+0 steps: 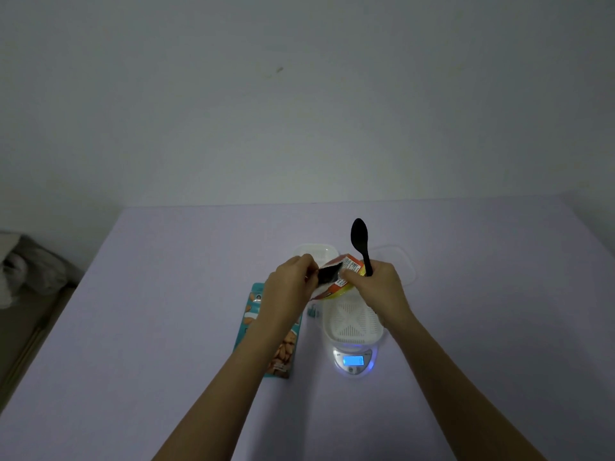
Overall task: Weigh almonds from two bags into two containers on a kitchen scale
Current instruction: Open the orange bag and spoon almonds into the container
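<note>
Pulling the orange bag open above the tray on the scale

My left hand (293,277) and right hand (376,277) pinch opposite lips of the orange bag (336,276) at frame centre, so I judge almonds would drop into the white tray (349,322) on the lit scale (354,361). Right fingers also clamp the black spoon (361,241) upright, ready. The teal bag (279,344) lies flat on the bench (166,327), left of the scale.

text: none legible | orange bag (346,272) label blurred | scale display (353,360) digits unreadable
</note>
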